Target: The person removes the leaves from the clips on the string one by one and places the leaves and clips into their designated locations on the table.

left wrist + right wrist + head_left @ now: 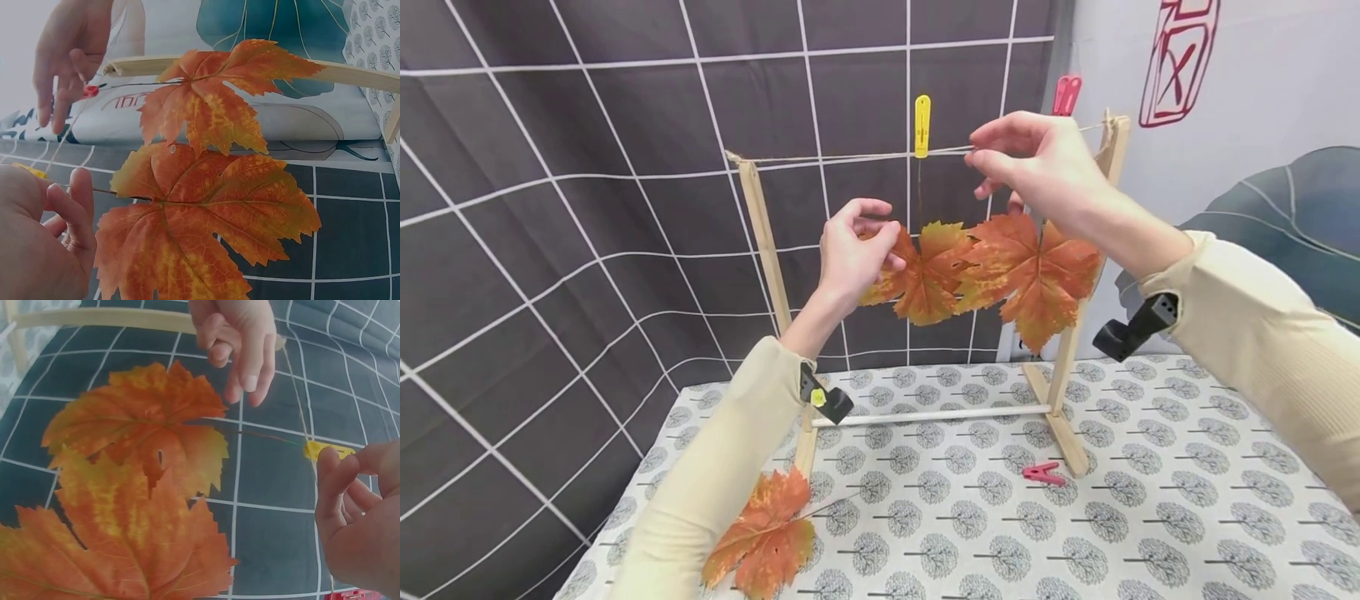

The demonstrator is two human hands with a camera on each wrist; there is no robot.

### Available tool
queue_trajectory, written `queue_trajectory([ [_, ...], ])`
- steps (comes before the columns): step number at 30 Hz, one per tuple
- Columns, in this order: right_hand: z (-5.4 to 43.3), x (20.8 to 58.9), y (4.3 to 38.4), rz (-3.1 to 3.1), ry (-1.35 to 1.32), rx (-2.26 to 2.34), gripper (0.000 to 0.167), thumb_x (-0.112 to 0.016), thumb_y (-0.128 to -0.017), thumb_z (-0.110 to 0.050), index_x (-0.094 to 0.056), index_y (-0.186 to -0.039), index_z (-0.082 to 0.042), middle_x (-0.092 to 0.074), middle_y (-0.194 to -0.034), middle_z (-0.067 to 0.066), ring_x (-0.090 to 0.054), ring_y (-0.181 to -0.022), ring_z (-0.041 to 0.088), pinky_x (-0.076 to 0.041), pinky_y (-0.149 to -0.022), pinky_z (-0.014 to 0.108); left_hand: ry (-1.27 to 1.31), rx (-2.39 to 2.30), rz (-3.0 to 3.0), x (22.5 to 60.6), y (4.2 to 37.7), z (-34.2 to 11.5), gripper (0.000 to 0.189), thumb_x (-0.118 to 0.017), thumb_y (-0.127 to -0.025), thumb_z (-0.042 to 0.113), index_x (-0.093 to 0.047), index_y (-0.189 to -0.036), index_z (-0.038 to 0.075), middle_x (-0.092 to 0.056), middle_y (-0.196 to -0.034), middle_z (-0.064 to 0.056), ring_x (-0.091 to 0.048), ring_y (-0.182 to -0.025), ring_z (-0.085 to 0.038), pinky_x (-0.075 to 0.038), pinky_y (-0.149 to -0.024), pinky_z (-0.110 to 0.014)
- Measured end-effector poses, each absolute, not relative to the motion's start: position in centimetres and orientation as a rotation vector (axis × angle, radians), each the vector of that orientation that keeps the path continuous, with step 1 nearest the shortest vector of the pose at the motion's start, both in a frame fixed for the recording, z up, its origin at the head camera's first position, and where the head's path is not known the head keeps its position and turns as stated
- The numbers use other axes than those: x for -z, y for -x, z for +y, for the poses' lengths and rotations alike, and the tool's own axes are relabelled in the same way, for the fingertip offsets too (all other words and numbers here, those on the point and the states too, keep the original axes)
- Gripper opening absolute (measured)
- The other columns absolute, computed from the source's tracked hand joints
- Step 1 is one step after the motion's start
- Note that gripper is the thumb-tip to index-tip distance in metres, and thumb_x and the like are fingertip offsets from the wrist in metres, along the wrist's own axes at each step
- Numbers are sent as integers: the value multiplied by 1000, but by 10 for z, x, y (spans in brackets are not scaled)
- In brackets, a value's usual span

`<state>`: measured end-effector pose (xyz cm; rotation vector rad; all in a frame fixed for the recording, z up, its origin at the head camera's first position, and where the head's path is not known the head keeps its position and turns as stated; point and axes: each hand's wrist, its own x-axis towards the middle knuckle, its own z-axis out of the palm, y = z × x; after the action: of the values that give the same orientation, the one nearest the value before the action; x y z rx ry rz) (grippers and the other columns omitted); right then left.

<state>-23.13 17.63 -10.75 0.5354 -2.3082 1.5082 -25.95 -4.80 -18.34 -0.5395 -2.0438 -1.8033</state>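
My left hand (855, 254) and right hand (1037, 162), loosely curved, appear empty. One orange leaf (928, 283) hangs at six o'clock below the yellow clothespin (922, 127); I judge it light, soft, best held by its stem (920, 192).

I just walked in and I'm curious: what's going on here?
One leaf hangs from a string by a yellow clothespin, another leaf by a pink clothespin. A person's left hand is beside the first leaf, the right hand near the yellow clothespin; neither seems to hold anything. A third leaf and a second pink clothespin lie on the table.
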Motion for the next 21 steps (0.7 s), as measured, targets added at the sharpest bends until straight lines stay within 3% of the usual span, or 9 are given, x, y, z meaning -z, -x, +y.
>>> queue_trajectory([
  [12,167,85,245,-2356,-491,-1486,29,-67,-97,-21,-62,-123,-10,-64,-114,8,-69,-87,16,-48,-48,21,554,1840,-2022,178,266,-37,23,-65,-91,-1,-63,-114,0,-71,-90,-16,-62,-47,-12,-42,-39,-19],
  [21,161,70,255,-2346,-505,-1649,27,-67,-96,-15,-59,-121,-10,-61,-115,7,-68,-77,14,-44,-45,20,523,1818,-2050,172,269,-30,23,-68,-90,2,-66,-113,3,-70,-86,-12,-62,-48,-13,-41,-38,-19],
])
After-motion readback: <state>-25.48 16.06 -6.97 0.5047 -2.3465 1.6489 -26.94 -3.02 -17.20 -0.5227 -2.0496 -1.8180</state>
